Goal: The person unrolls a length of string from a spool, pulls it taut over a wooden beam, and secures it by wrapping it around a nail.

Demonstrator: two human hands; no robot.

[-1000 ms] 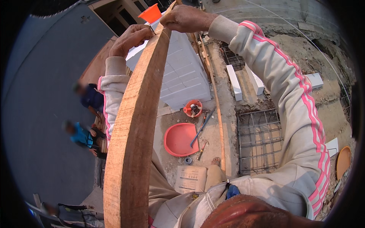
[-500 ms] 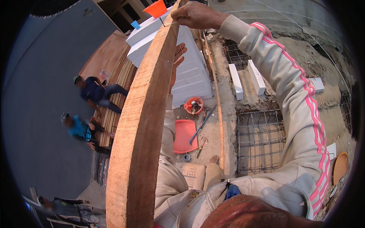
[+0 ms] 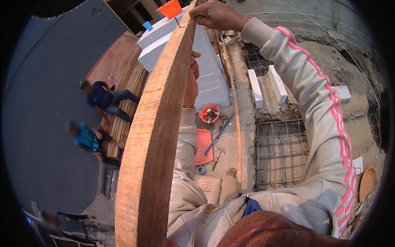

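Note:
A long wooden beam [image 3: 154, 119] rises through the middle of the view, with a dark nail [image 3: 177, 23] standing out of its left edge near the top. Thin white string [image 3: 185, 25] runs from the nail across the beam to my right hand [image 3: 216, 15], whose fingers are closed in a pinch on it at the beam's right edge. Another strand drops along the beam's right side toward my left hand [image 3: 191, 82]. That hand is partly hidden behind the beam, its visible fingers curled round the strand's lower end.
White blocks [image 3: 212, 88] are stacked behind the beam. Below lie an orange bucket [image 3: 209, 113] of tools, a red tray [image 3: 204, 146], a blue bar [image 3: 218, 136] and a hammer [image 3: 217, 159]. A rebar grid [image 3: 282, 152] fills a pit at right. Two people sit on planks [image 3: 119, 131] at left.
My left hand's fingers, spread before, are now curled, and the hand has come lower along the beam. My right hand has shifted slightly right, still pinching the string.

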